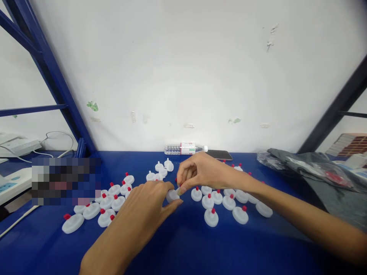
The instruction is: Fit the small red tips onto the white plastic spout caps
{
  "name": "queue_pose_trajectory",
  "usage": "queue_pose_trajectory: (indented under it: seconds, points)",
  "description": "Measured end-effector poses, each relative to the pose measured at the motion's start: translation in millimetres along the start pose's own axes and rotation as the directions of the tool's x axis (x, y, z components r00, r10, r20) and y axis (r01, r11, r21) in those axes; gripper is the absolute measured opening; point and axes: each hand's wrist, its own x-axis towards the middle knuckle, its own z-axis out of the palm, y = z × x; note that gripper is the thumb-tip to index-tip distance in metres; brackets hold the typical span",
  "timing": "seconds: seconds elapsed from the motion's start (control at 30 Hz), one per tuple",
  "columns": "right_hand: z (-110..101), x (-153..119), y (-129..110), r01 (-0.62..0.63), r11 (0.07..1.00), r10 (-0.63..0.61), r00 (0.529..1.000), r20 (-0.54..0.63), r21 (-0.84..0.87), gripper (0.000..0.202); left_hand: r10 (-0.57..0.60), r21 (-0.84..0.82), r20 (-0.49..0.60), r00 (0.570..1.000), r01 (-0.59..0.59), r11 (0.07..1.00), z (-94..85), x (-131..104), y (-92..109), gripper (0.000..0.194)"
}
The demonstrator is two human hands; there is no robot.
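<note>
Near the middle of the blue table, my left hand (153, 198) grips a round white plastic piece (172, 196) by its side, with the thumb along the near edge. Above the same piece, my right hand (190, 173) has its thumb and index finger pinched at the stem; what sits between these fingertips is too small to make out. Several white discs with red caps (211, 217) stand to the right, partly under my right forearm. More capped discs (73, 223) lie to the left. Behind my left hand are several white pieces without red caps (168, 165).
A clear bottle (186, 148) lies against the wall beside a dark phone (219, 154). Grey plastic bags (309, 168) cover the right side of the table (183, 244). At the left are a power strip (14, 183), cables and a blue metal frame (57, 76).
</note>
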Motion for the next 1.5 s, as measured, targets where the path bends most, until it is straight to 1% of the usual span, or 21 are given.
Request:
queue_pose_trajectory:
  seconds: [0.13,0.33,0.4,0.5,0.6,0.63,0.67,0.73,0.77,0.8,0.87,0.9,0.97,1.07,1.13,1.2,1.27,1.3,1.37,1.43,1.5]
  points:
    - [2,1,2,-0.001,1.000,0.001,1.000,0.000,-0.008,0.022,0.009,0.000,-0.010,1.000,-0.009,1.000,0.7,2,0,0.022]
    - [0,2,0,-0.040,0.994,0.037,0.999,0.037,0.097,0.023,0.045,-0.018,-0.037,0.998,-0.046,0.999,0.2,3,-1,0.024]
    - [0,2,-1,-0.075,0.990,0.065,0.994,0.086,0.123,0.025,0.059,-0.026,-0.049,0.997,-0.060,0.998,0.3,3,-2,0.026]
    - [-1,2,-2,-0.120,0.980,0.088,0.977,0.195,0.156,0.028,0.080,-0.032,-0.058,0.995,-0.082,0.996,1.2,4,-2,0.031]
    - [-8,2,-2,-0.120,0.980,0.079,0.968,0.239,0.160,0.029,0.100,-0.068,-0.057,0.993,-0.104,0.992,2.2,6,-3,0.024]
    - [-12,2,-2,-0.118,0.982,0.081,0.969,0.233,0.148,0.029,0.104,-0.080,-0.064,0.993,-0.109,0.991,2.3,6,-3,0.026]
    - [-16,2,0,-0.117,0.985,0.088,0.973,0.215,0.127,0.029,0.102,-0.084,-0.085,0.991,-0.109,0.990,2.3,5,-5,0.033]
    - [-26,1,4,-0.129,0.990,0.120,0.980,0.158,0.048,0.032,0.069,-0.065,-0.153,0.986,-0.080,0.995,1.3,4,-8,0.047]
    - [-31,0,7,-0.145,0.989,0.146,0.982,0.121,-0.015,0.033,0.044,-0.048,-0.189,0.981,-0.054,0.997,0.2,2,-10,0.050]
    - [-35,0,11,-0.169,0.982,0.176,0.981,0.080,-0.088,0.035,0.017,-0.033,-0.217,0.976,-0.025,0.999,-1.4,1,-13,0.048]
    - [-41,0,20,-0.234,0.945,0.243,0.970,0.012,-0.230,0.036,-0.036,-0.016,-0.236,0.971,0.033,0.999,-5.9,-2,-17,0.044]
    - [-42,1,26,-0.263,0.920,0.274,0.962,-0.004,-0.289,0.035,-0.060,-0.010,-0.233,0.971,0.060,0.998,-8.5,-3,-18,0.043]
    - [-42,3,36,-0.295,0.880,0.319,0.948,0.002,-0.372,0.033,-0.094,-0.006,-0.218,0.971,0.095,0.995,-13.3,-5,-20,0.043]
    - [-38,5,47,-0.290,0.856,0.337,0.941,0.036,-0.427,0.030,-0.105,-0.005,-0.206,0.973,0.107,0.994,-17.4,-6,-19,0.045]
    - [-35,5,49,-0.291,0.848,0.337,0.941,0.027,-0.443,0.028,-0.100,-0.001,-0.207,0.973,0.102,0.995,-17.4,-7,-18,0.045]
    - [-34,2,46,-0.305,0.826,0.346,0.938,-0.002,-0.474,0.032,-0.095,-0.004,-0.219,0.971,0.096,0.995,-15.8,-6,-18,0.045]
    - [-36,0,39,-0.332,0.781,0.350,0.934,-0.070,-0.530,0.042,-0.082,-0.016,-0.240,0.967,0.081,0.997,-14.0,-6,-21,0.044]
    - [-37,0,35,-0.342,0.756,0.337,0.934,-0.116,-0.558,0.046,-0.072,-0.025,-0.255,0.964,0.068,0.997,-13.4,-6,-23,0.043]
    - [-38,3,27,-0.337,0.728,0.261,0.942,-0.212,-0.597,0.047,-0.085,-0.073,-0.269,0.959,0.068,0.995,-13.5,-6,-27,0.040]
    - [-35,13,20,-0.282,0.726,0.150,0.955,-0.255,-0.627,0.040,-0.187,-0.182,-0.222,0.957,0.148,0.972,-15.7,-7,-30,0.041]
    - [-27,29,18,-0.187,0.686,0.045,0.975,-0.216,-0.703,0.029,-0.311,-0.286,-0.128,0.942,0.265,0.921,-18.9,-7,-29,0.046]
